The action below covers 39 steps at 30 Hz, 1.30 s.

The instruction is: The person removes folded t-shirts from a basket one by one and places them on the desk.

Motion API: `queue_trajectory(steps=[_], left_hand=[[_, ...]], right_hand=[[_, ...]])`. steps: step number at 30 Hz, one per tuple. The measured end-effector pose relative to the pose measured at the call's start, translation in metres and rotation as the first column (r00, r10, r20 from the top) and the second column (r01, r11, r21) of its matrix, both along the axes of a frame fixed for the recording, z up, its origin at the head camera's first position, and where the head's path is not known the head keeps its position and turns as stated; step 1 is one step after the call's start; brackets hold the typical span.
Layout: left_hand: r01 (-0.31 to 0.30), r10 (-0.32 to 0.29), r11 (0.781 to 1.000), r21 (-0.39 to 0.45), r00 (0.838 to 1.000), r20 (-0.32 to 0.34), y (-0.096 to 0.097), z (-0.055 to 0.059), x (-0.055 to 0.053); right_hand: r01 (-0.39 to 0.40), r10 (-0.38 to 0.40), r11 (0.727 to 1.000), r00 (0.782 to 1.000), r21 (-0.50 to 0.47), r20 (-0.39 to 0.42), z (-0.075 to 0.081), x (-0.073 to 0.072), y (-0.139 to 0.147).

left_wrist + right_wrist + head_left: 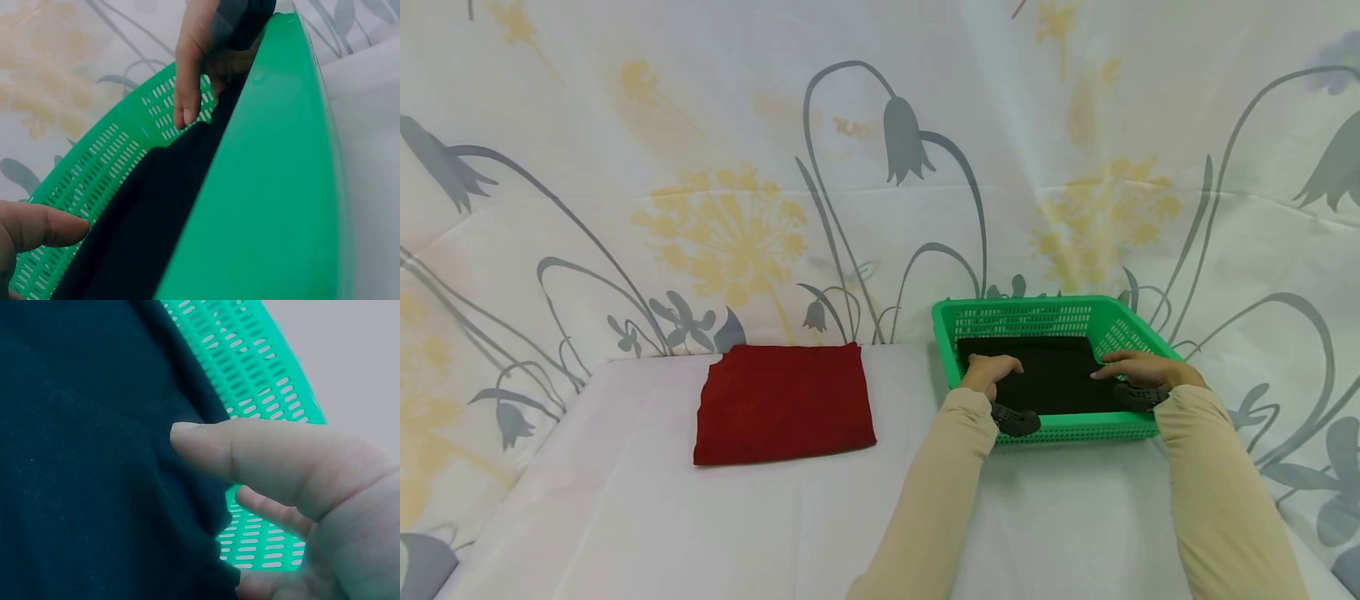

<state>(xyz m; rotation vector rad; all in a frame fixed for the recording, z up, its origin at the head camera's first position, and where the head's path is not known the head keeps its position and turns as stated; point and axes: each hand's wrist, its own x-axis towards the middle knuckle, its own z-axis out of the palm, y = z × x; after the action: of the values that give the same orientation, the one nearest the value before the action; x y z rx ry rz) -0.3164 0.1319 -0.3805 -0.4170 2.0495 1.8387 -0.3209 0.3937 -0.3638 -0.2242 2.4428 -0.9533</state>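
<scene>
A black folded cloth (1045, 375) lies inside a green plastic basket (1075, 427). My left hand (990, 373) is over the basket's left part, at the cloth's left end; its thumb (47, 226) is extended, and its other fingers are mostly hidden. At the cloth's right end is my right hand (1138, 369). In the right wrist view, the right thumb (206, 447) reaches over the cloth's edge while the other fingers are beside that edge, spread from the thumb. Neither hand visibly grips the cloth. A dark strap is on each wrist.
To the left of the basket, a red folded cloth (786, 404) lies flat on the white-covered table (737, 533). Behind the table hangs a white curtain (865, 208) printed with grey and yellow flowers. The basket's slotted walls stand around the black cloth.
</scene>
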Motion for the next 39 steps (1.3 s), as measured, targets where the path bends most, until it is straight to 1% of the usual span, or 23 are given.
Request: queue_trajectory(steps=[3,7,11,15,18,25,28,31,35,39], left_hand=[[0.003,-0.003,1.000,-0.006,1.000,0.000,0.000,0.000,0.000],[0.010,-0.010,1.000,0.021,1.000,-0.004,0.000,-0.001,0.000],[0.019,-0.019,0.999,0.051,1.000,0.001,-0.002,-0.002,0.002],[0.030,-0.030,0.999,0.044,1.000,0.007,-0.004,-0.001,0.003],[0.030,-0.031,0.998,0.056,1.000,0.007,-0.004,-0.001,0.003],[-0.011,0.015,0.995,0.094,0.999,-0.046,0.000,-0.002,0.001],[-0.016,0.021,0.996,0.084,0.998,-0.062,0.000,-0.003,0.001],[-0.010,0.014,0.998,0.061,0.998,-0.067,-0.001,-0.002,0.002],[0.000,0.003,0.999,0.045,0.998,-0.067,-0.002,-0.001,0.004],[0.012,-0.009,0.999,0.030,0.996,-0.091,-0.002,0.001,0.003]], right_hand=[[0.003,-0.003,1.000,1.000,0.029,-0.006,-0.001,-0.001,0.000],[0.008,-0.007,0.999,1.000,0.051,-0.012,-0.001,-0.002,-0.004],[0.024,-0.022,0.998,0.999,0.055,-0.026,-0.006,-0.003,-0.006],[0.044,-0.042,0.997,0.998,0.061,-0.040,-0.009,-0.003,-0.007],[0.056,-0.054,0.996,0.998,0.062,-0.046,-0.009,-0.003,-0.008],[0.050,-0.048,0.997,0.998,0.053,-0.037,-0.007,-0.005,-0.009],[0.035,-0.033,0.998,0.998,0.053,-0.046,-0.006,-0.005,-0.011],[0.023,-0.020,0.998,0.998,0.059,-0.058,-0.006,-0.004,-0.012],[0.032,-0.029,0.998,0.997,0.049,-0.067,-0.005,-0.002,-0.013],[0.032,-0.030,0.999,0.996,0.019,-0.089,-0.002,-0.002,-0.013]])
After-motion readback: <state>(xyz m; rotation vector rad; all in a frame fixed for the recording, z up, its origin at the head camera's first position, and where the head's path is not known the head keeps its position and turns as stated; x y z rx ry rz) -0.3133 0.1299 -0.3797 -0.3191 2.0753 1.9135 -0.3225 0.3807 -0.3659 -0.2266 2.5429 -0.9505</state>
